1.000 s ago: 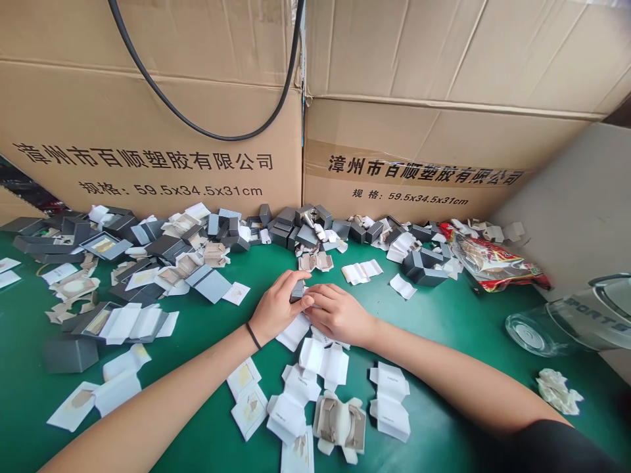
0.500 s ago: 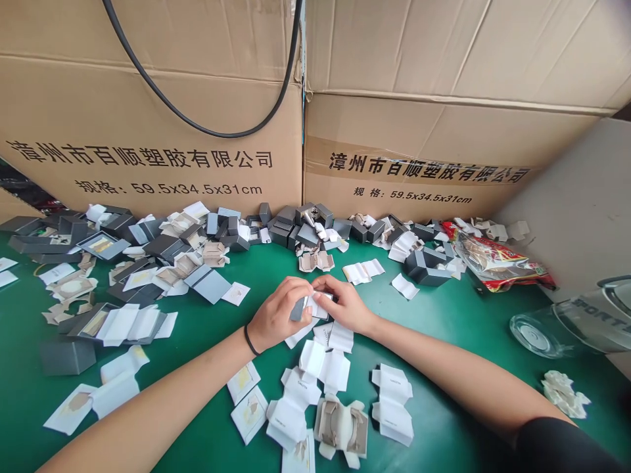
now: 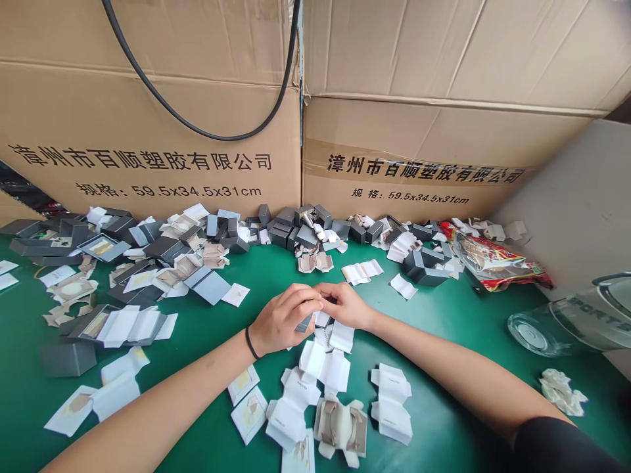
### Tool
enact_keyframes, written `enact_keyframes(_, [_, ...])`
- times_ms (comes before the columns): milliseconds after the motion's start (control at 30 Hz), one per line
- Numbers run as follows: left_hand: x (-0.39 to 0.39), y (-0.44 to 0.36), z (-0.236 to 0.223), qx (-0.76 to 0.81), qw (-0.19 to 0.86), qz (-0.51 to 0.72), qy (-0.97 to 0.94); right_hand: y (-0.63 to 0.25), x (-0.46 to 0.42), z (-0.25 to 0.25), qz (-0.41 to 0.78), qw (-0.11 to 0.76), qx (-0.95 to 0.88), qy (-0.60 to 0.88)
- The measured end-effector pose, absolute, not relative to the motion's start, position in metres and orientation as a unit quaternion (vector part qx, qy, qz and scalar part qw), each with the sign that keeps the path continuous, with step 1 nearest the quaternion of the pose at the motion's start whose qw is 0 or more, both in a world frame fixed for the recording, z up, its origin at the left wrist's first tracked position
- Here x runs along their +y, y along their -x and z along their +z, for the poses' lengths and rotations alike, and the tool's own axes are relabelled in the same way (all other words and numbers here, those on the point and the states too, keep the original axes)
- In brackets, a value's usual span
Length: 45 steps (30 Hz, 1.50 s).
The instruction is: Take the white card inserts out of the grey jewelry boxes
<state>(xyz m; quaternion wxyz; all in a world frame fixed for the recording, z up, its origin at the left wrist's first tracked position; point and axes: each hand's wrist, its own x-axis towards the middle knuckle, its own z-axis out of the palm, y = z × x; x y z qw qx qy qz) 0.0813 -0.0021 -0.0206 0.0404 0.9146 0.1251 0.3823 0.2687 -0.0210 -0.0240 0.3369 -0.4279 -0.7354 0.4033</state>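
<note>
Both my hands meet over the green table. My left hand (image 3: 286,315), with a black band at its wrist, is closed around a small grey box (image 3: 304,323), of which only a sliver shows under the fingers. Against it, my right hand (image 3: 345,305) has its fingers curled in on the same box, its fingertips partly hidden behind the left fingers. White paper inserts (image 3: 340,336) lie just below the hands. Nearer to me are unfolded white inserts (image 3: 288,417) and a beige-sided insert (image 3: 341,430) with torn flaps.
Dark grey boxes (image 3: 165,248) and torn inserts are heaped along the back and left. Large cartons (image 3: 148,112) wall off the rear, with a black cable (image 3: 197,128) hanging before them. To the right are a food packet (image 3: 500,259), a clear cup (image 3: 566,328) and crumpled paper (image 3: 562,393).
My left hand has turned over and closed further across the box, hiding the white insert that showed before. The fingers of both hands now overlap. The things on the table stay put.
</note>
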Motion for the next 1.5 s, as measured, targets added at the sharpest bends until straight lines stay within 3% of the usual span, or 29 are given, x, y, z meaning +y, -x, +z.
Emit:
enact_keyframes(667, [-0.001, -0.082, -0.016, 0.12, -0.009, 0.392, -0.912, -0.271, -0.018, -0.022, 0.415, 0.33, -0.727, 0.437])
enact_keyframes(933, [-0.001, -0.082, -0.019, 0.094, -0.057, 0.407, -0.907, -0.271, -0.018, -0.019, 0.498, 0.317, -0.692, 0.416])
enact_keyframes(1133, [-0.001, -0.08, -0.019, 0.079, -0.092, 0.403, -0.907, -0.266, -0.025, -0.018, 0.427, 0.329, -0.716, 0.443])
enact_keyframes(1300, [-0.001, -0.081, -0.02, 0.115, -0.044, 0.407, -0.905, -0.261, -0.028, -0.024, 0.352, 0.357, -0.721, 0.479])
enact_keyframes(1500, [0.0, -0.082, -0.021, 0.156, -0.016, 0.411, -0.898, -0.262, -0.026, -0.026, 0.342, 0.355, -0.74, 0.458])
